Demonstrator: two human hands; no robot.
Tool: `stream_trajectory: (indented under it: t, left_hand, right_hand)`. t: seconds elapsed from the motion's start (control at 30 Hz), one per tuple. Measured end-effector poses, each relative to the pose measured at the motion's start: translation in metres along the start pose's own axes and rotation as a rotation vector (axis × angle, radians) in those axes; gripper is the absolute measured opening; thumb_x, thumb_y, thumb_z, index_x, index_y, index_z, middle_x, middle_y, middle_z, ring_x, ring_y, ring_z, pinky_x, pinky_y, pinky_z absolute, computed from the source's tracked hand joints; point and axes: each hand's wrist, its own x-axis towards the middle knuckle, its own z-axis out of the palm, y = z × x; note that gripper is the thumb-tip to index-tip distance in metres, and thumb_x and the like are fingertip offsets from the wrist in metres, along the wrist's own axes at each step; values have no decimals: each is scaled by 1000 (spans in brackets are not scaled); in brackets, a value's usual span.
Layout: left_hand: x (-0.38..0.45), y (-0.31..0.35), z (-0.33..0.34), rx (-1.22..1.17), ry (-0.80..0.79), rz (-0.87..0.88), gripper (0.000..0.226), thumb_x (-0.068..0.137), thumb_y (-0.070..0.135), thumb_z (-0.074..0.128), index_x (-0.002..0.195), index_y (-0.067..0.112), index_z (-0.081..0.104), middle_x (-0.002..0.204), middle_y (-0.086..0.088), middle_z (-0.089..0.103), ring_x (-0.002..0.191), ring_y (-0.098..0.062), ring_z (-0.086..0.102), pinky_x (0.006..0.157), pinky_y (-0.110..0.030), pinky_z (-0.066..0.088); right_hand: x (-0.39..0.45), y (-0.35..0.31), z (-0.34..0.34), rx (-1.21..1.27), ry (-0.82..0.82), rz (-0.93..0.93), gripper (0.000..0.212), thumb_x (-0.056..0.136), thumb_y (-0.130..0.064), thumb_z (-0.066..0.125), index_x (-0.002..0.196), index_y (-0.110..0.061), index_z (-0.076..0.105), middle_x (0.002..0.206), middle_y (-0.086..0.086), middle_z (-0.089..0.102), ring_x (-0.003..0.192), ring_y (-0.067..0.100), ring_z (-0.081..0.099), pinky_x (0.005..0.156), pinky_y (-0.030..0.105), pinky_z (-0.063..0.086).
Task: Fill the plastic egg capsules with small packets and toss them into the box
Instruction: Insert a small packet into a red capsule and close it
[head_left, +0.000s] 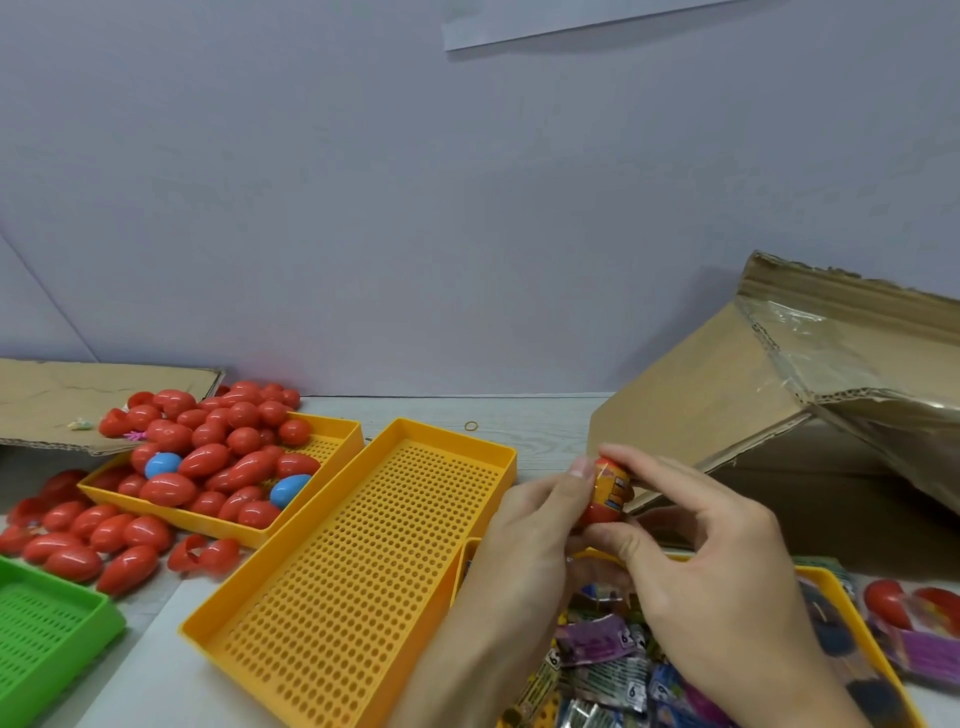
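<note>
Egg, light, slick hard plastic, packet poking out: left hand and right hand both pinch it; squeeze its halves, box at two o'clock.

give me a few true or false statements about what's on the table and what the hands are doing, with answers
1. Both hands hold one red egg capsule with a packet sticking out of it. True; the left hand and the right hand pinch it together.
2. The middle yellow tray is full of eggs. False; nothing lies in it.
3. Two blue eggs lie among the red ones in the far yellow tray. True.
4. The cardboard box stands on the left. False; it is on the right, behind the hands.
5. The green tray holds packets. False; the packets lie in a yellow tray under the hands.
</note>
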Motion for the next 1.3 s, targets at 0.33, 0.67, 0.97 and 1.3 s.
stream_trajectory:
  t: [0.33,0.67,0.97,1.3]
  left_hand:
    - [-2,3,1,37,-41,17,29,83,40,59,74,22,79,65,5,66,65,-11,66,56,-26,54]
    - [0,2,0,117,4,80,34,89,45,61,75,18,75,65,3,59,61,-14,52,61,-32,42]
    - [0,3,-1,163,132,191,17,90,26,66,83,12,74,75,-5,71,69,-16,66,65,-26,57]
    - [-7,9,2,276,147,362,5,84,11,75,87,15,74,84,-4,75,81,-17,72,72,-26,59]
  right_hand:
    - [0,2,2,-9,-35,21,55,79,-7,78,111,-49,66,108,-29,63,97,5,66,79,33,60]
    - [2,-1,-1,4,-45,32,56,80,-5,76,111,-50,65,108,-25,65,100,7,65,84,36,58]
    - [2,2,-4,-55,-21,43,48,82,-16,76,122,-40,63,109,-25,63,104,3,62,88,35,56]
    - [6,6,-4,246,-112,119,49,91,-10,62,125,-45,60,119,-25,67,116,-3,60,95,15,49]
